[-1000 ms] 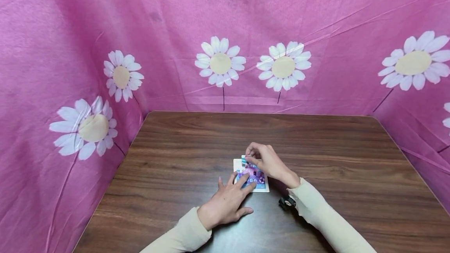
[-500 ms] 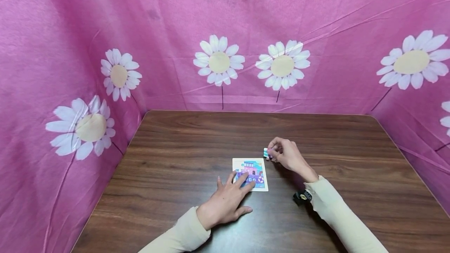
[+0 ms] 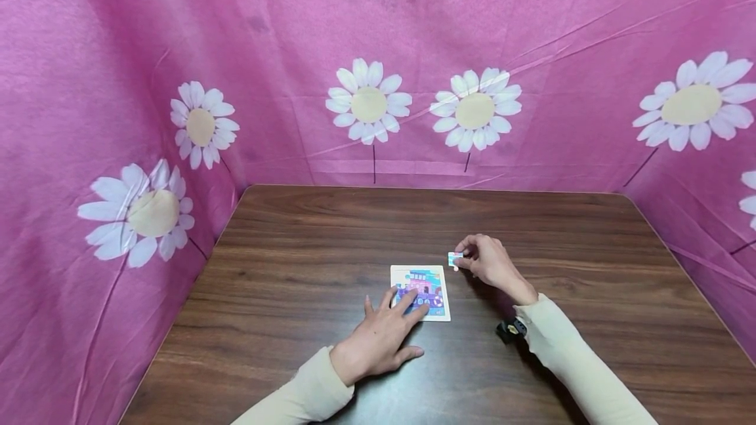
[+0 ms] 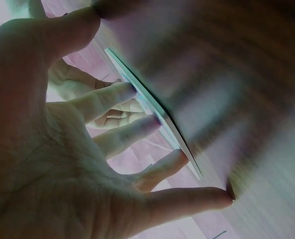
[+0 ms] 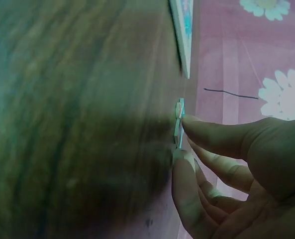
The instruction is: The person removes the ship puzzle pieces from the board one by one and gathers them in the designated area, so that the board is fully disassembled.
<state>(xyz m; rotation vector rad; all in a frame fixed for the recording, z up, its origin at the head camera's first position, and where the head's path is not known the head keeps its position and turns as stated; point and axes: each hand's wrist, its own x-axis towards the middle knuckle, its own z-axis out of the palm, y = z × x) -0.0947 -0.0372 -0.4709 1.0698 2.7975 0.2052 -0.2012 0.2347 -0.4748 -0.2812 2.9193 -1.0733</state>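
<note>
A small jigsaw puzzle board (image 3: 399, 275) with a pale frame and a blue, pink and purple picture lies on the table. Its upper left corner shows bare white. Spread fingers of my left hand (image 3: 380, 340) rest on the lower part of the picture; in the left wrist view three fingertips touch the board (image 4: 159, 112). Just beyond the board's upper right corner, my right hand (image 3: 495, 266) pinches a puzzle piece (image 3: 454, 259), mostly light blue and white, by its right side. Seen from the right wrist, the thumb lies on the piece (image 5: 179, 122) and the forefinger meets its edge.
The brown wood-grain table (image 3: 319, 235) reaches back to a pink curtain (image 3: 283, 71) printed with white daisies. A black strap-mounted device (image 3: 511, 330) sits at the right wrist.
My right hand has carried the puzzle piece from over the board's upper left to the right, past the frame, and turned it in the fingers. My left hand has stayed on the board.
</note>
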